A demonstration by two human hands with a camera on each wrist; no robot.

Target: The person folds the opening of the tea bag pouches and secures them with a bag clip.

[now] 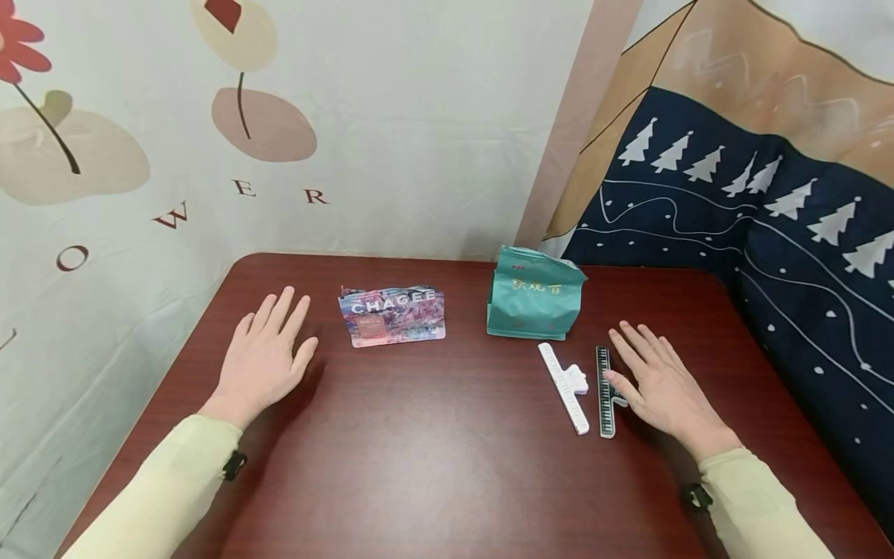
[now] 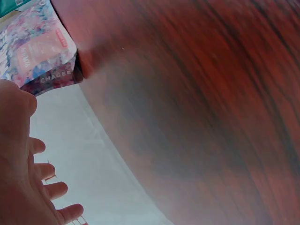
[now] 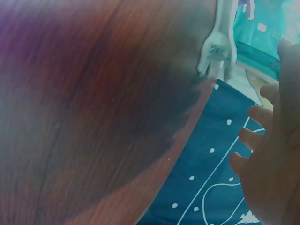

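My left hand (image 1: 264, 361) is spread with straight fingers over the left side of the table, holding nothing. To its right lies a pink and blue floral pouch (image 1: 396, 317) marked CHAGEE. A green bag (image 1: 535, 295) with gold characters stands upright at the back. In front of it lies a white bag clip (image 1: 564, 388), its handle pointing right. Beside that is a black bag clip (image 1: 604, 392) with pale marks along its bar. The thumb of my right hand (image 1: 660, 384) overlaps the black clip in the head view; the fingers are extended and grip nothing.
The dark red-brown wooden table (image 1: 391, 466) has rounded back corners. A pale printed curtain (image 1: 419, 140) rises behind it, and a navy cloth with white trees (image 1: 803, 256) hangs along the right edge. Both wrists wear a black strap device over pale yellow sleeves.
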